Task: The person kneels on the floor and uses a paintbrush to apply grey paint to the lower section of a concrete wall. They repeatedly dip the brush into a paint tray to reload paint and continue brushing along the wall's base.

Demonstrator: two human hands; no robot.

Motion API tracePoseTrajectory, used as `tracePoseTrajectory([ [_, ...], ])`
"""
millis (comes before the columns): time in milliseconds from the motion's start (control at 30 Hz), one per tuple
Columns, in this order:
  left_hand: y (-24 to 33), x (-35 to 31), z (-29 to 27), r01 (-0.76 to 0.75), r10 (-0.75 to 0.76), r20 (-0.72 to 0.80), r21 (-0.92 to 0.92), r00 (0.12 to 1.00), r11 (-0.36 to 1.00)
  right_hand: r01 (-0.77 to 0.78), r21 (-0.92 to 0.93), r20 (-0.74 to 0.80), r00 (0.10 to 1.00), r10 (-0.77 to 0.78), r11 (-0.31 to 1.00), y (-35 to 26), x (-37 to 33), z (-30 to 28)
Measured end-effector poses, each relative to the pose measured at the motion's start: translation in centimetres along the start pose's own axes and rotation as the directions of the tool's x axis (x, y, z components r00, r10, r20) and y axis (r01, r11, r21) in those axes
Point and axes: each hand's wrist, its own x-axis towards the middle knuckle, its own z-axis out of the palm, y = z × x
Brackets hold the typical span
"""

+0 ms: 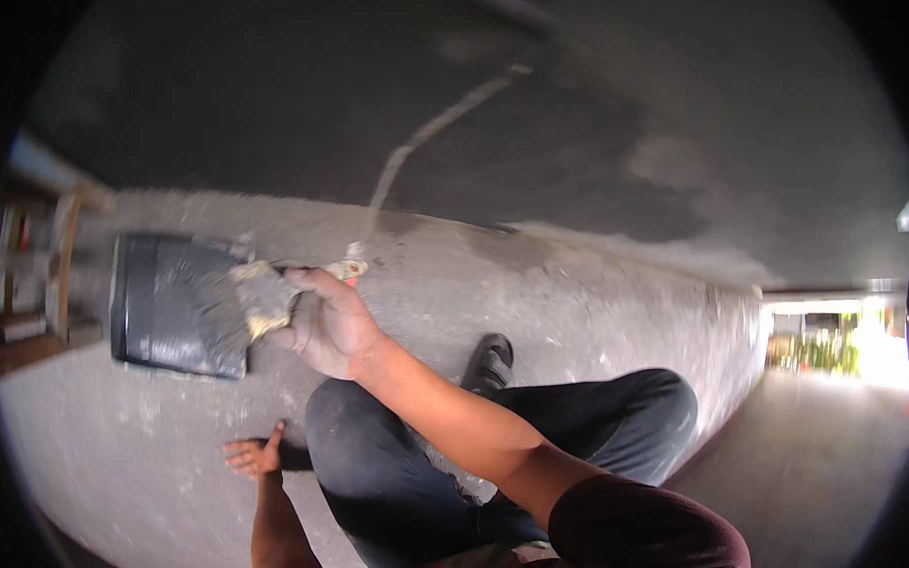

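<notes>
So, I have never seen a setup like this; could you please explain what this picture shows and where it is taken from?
There is no machine here: each grip is simply a person's bare hand. The picture comes from the left of two fisheye cameras worn on the head, looking down; the lens bends straight edges. The right hand holds a wide, flat brush, its dark bristles overlapping a dark rectangular container in this view; blur hides whether they touch. The container sits on a grey, pale-flecked floor. The left hand is empty, fingers spread, near the floor; I cannot tell whether it touches. The person's bent legs and one dark shoe also show. Across the top is a broad dark surface with a pale crooked line.
</notes>
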Motion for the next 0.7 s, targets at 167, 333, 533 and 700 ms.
tracePoseTrajectory([
  [167, 0.5, -0.8, -0.6, -0.116, 0.111, 0.066, 0.085, 0.992, 0.99, 0.304, -0.168, 0.099, 0.952, -0.291, 0.938, -9.5, -8.8, 1.7],
  [333, -1.5, 4.1, 0.4, -0.139, 0.149, -0.085, 0.113, 0.985, 0.984, 0.6, -0.266, 0.073, 0.793, -0.605, 0.755, -18.3, -19.9, 0.6],
  [533, 0.5, -2.2, -2.9, -0.145, 0.142, 0.078, 0.03, 0.987, 0.989, 0.866, -0.247, -0.185, 0.397, -0.899, 0.434, -23.7, -33.2, -6.7],
  [700, 2.2, -3.1, -2.6, -0.227, 0.24, 0.073, -0.15, 0.968, 0.962, 0.952, -0.247, -0.453, 0.05, -0.89, 0.18, -26.5, -38.4, -13.4],
])
